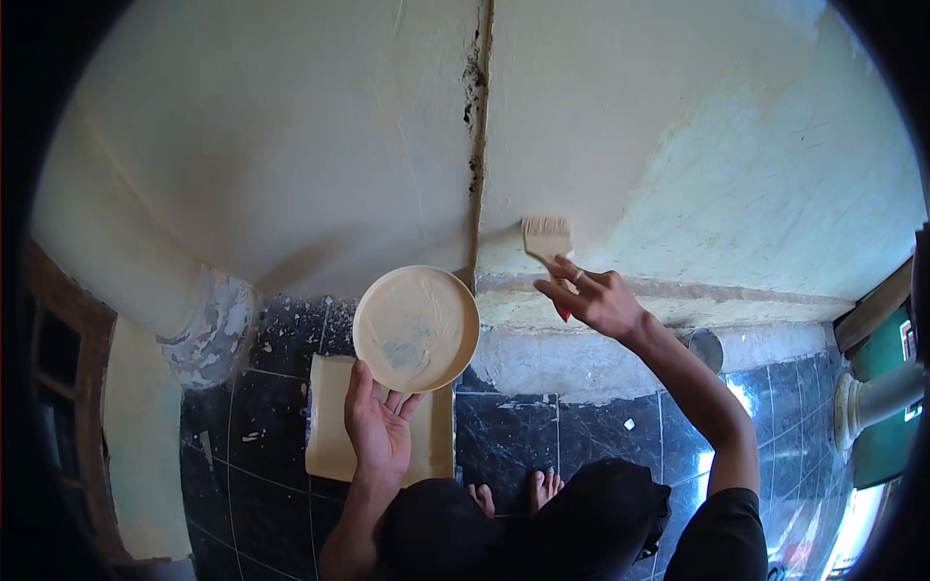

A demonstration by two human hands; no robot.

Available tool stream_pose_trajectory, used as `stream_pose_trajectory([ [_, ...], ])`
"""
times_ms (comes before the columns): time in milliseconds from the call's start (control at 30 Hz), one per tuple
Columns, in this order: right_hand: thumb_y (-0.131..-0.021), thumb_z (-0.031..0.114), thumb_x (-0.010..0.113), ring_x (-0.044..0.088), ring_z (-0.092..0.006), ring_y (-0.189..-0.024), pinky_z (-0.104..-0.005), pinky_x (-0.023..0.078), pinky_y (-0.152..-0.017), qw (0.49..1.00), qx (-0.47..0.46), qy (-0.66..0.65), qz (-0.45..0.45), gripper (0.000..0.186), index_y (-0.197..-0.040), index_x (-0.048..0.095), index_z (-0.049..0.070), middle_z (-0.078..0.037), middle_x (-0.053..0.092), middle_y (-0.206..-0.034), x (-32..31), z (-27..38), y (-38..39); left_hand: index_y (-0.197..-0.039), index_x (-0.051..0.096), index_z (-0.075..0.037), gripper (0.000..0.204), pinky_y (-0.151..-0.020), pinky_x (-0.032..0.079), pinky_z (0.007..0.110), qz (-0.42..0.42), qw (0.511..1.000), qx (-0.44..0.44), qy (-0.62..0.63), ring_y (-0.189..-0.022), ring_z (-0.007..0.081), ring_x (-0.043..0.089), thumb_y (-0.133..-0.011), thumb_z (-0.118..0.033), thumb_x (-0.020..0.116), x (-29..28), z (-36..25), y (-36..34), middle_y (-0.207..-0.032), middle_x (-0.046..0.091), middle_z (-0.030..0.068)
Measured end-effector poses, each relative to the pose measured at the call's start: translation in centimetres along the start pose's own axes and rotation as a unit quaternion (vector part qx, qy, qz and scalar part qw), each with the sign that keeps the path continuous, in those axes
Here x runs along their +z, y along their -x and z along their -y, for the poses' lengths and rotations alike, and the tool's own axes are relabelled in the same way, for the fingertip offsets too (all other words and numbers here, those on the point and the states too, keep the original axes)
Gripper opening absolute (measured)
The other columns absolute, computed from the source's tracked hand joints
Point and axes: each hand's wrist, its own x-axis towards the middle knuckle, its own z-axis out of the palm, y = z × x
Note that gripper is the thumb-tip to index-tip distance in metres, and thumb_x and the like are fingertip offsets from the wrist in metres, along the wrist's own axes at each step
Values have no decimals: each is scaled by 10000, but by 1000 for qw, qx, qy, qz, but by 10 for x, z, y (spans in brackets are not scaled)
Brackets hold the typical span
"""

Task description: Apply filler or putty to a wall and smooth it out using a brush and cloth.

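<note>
My left hand grips the lower edge of a shallow round lid, which is tilted toward me and smeared with cream paint. A wide paintbrush with paint-coated bristles is in my right hand, its red handle end showing below the fingers. The bristles point up at the wall, right of a dark vertical crack; whether they touch it I cannot tell. Fresh-looking cream paint covers the wall around the crack, while a paler greenish, patchy area lies farther right.
Below the lid, a rectangular cream-coloured container stands on dark floor tiles scattered with flakes. A metal tin is by the wall base at right. Left are a peeling column base and a wooden frame. My bare feet are below.
</note>
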Motion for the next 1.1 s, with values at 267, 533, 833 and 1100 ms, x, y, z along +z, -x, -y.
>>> stream_pose_trajectory([
  [267, -786, -3, 689, 671, -253, -1032, -253, 650, -586, 984, 58, 139, -99, 331, -1068, 695, 172, -96, 646, -1128, -60, -97, -25, -1376, 423, -120, 467, -949, 488, 439, -9, 1000, 2, -9, -1229, 282, 523, -1002, -397, 473, 4, -1, 2, -1355, 511, 84],
  [533, -830, -7, 621, 665, -250, -1047, -294, 611, -532, 999, 12, 3, 30, 397, -1189, 625, 165, -133, 574, -1294, -4, -8, 30, -1362, 435, -129, 454, -922, 492, 420, 17, 1000, -6, -6, -1205, 258, 538, -1000, -401, 479, 0, 0, 3, -1341, 524, 79],
  [833, -776, -3, 705, 696, -218, -960, -263, 648, -578, 981, 111, 132, -87, 346, -1064, 706, 188, -85, 679, -1104, -106, -111, 1, -1357, 447, -110, 455, -937, 497, 411, 10, 1000, -21, -20, -1209, 251, 537, -1004, -395, 470, 2, 3, 0, -1326, 541, 73],
  [1100, -792, -29, 690, 631, -250, -1113, -214, 626, -523, 990, 35, 109, -86, 400, -1134, 675, 178, -163, 496, -1387, -55, -67, 72, -1331, 472, -91, 437, -904, 520, 373, 29, 999, -38, -14, -1153, 217, 581, -1008, -386, 461, 4, 4, 1, -1295, 575, 58],
])
